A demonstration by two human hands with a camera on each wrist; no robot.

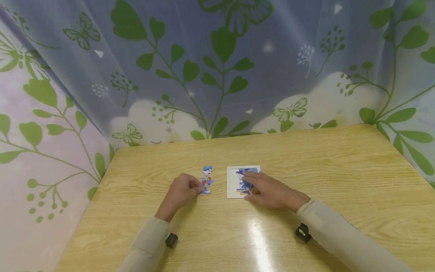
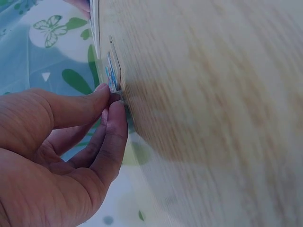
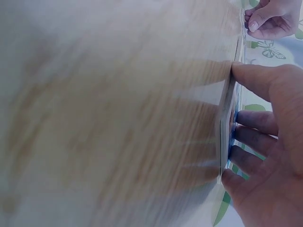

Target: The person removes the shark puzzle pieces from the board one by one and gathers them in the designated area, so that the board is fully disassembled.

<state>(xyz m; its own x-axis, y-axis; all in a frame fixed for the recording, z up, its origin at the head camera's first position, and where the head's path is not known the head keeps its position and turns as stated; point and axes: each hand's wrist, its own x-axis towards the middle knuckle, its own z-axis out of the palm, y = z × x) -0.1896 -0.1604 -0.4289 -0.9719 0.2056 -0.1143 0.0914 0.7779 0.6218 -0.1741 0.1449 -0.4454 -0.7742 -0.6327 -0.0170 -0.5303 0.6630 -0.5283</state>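
On the wooden table lies a square puzzle board (image 1: 232, 183) with a pale rim, its right part filled with a blue picture and a bare strip on its left. My right hand (image 1: 272, 190) rests over that filled part, fingers spread and thumb at the near edge; it hides some of the picture. In the right wrist view, the fingertips touch the board (image 3: 226, 123) along its face and edge. To the left, loose puzzle pieces (image 1: 207, 181) form a short column. My left hand (image 1: 181, 192) pinches a puzzle piece (image 2: 112, 78) at the column's near end between thumb and index finger.
The wooden table (image 1: 306, 162) reaches back to a blue curtain (image 1: 190, 75) printed with green leaves and butterflies. Black wrist devices sit under both sleeves, the left one (image 1: 171, 240) and the right one (image 1: 303, 232). Light glares off the tabletop in front.
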